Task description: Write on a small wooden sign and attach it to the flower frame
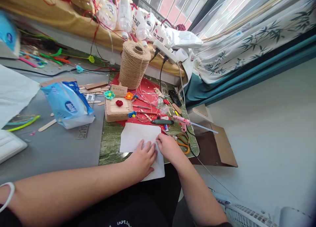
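A sheet of white paper [139, 133] lies at the table's front edge and partly overhangs it. My left hand [143, 157] rests on the paper with its fingers stretched out and spread. At the sheet's right side, my right hand [169, 146] has its fingers curled and pinched together on the paper; its fingertips are partly hidden. Scissors with orange handles [183, 143] lie just right of my right hand. Behind the paper stands a small twine-wrapped box [118, 113] with a red rose on its lid and crocheted flowers at its corners.
A big twine spool [134, 65] stands behind the box. A pink glue gun [182, 120] and a green utility knife [162, 121] lie behind the scissors. Left are a blue wipes pack [67, 103] and wooden sticks [95, 88]. A cardboard box [223, 144] sits beyond the table's right edge.
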{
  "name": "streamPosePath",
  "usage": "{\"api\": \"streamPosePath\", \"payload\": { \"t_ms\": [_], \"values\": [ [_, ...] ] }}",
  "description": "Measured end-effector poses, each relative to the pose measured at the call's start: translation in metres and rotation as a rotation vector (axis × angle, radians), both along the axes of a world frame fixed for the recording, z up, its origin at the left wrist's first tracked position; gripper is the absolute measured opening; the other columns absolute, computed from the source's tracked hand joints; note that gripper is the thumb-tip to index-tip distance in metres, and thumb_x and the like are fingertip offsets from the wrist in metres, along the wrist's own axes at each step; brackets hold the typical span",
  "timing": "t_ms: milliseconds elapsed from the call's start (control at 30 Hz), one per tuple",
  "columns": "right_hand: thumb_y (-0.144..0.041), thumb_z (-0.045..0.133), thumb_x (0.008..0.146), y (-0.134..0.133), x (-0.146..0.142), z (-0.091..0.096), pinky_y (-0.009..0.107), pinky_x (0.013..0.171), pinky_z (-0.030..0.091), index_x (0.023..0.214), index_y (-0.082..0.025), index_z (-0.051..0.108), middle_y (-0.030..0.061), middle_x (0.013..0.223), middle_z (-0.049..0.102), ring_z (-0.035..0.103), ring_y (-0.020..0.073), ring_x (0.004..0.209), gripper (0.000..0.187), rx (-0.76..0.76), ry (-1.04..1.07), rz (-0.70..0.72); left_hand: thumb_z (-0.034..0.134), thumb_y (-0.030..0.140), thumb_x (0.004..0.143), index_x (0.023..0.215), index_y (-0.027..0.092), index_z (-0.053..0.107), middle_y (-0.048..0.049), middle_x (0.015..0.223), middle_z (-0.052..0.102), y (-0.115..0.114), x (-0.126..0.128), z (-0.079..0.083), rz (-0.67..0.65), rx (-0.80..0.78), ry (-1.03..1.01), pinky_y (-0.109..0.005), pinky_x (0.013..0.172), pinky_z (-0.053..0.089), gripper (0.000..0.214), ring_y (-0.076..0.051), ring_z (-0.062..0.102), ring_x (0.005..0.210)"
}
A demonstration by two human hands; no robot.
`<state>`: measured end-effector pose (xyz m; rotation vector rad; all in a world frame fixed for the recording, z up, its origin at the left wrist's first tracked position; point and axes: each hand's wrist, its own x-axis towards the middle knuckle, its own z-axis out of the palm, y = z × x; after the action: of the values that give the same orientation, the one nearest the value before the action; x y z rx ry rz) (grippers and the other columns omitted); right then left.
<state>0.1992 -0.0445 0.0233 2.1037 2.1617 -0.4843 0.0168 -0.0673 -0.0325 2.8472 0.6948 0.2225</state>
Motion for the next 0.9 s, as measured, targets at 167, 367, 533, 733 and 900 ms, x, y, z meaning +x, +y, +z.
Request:
{"api": "streamPosePath", "payload": {
  "t_ms": [167,367,533,733,900],
  "values": [
    [-0.018,0.055,0.101,0.001,-0.003,-0.003,0.028,0.073,0.04,0.102,-0.018,0.068,0.0092,0.094,0.077,0.069,0.0203,0.085,0.013,0.016,-0.01,-0.015,0.059,0.062,0.093,0.149,0.012,0.055,-0.0244,0.16,0.046,0.001,0.001,0.001,0.004,-0.018,0.017,-0.068,0.116,0.032,0.075,-0.044,0.042,0.144],
    [-0.017,0.063,0.095,0.001,0.005,0.011,0.027,0.071,0.041,0.09,-0.02,0.07,0.0062,0.086,0.077,0.07,0.0203,0.08,0.01,-0.023,0.002,0.033,0.059,0.061,0.093,0.149,0.012,0.055,-0.0237,0.16,0.046,-0.001,0.0,0.0,0.004,-0.013,0.003,-0.068,0.116,0.032,0.074,-0.044,0.042,0.144],
    [-0.018,0.054,0.101,0.019,0.0,0.011,0.028,0.078,0.043,0.102,-0.019,0.071,0.0096,0.101,0.078,0.07,0.0213,0.092,0.017,0.017,0.037,0.008,0.059,0.061,0.093,0.149,0.012,0.055,-0.0242,0.16,0.046,-0.001,0.001,-0.001,0.007,-0.01,0.006,-0.068,0.116,0.031,0.075,-0.044,0.042,0.144],
    [-0.019,0.067,0.09,-0.012,0.022,0.024,0.028,0.066,0.044,0.082,-0.02,0.073,0.004,0.077,0.075,0.067,0.0185,0.07,0.01,-0.102,0.169,0.007,0.057,0.062,0.094,0.151,0.013,0.053,-0.0237,0.161,0.044,-0.001,0.001,-0.002,-0.005,-0.016,0.014,-0.068,0.116,0.031,0.076,-0.045,0.042,0.144],
    [-0.043,0.072,0.09,-0.033,0.031,0.032,0.025,0.056,0.046,0.105,-0.021,0.07,-0.0004,0.076,0.069,0.059,0.0129,0.058,0.027,0.062,1.113,-0.559,0.052,0.064,0.095,0.152,0.015,0.053,-0.0236,0.162,0.044,0.0,-0.001,0.002,0.006,-0.014,0.017,-0.065,0.116,0.032,0.075,-0.044,0.043,0.144]
  ]
}}
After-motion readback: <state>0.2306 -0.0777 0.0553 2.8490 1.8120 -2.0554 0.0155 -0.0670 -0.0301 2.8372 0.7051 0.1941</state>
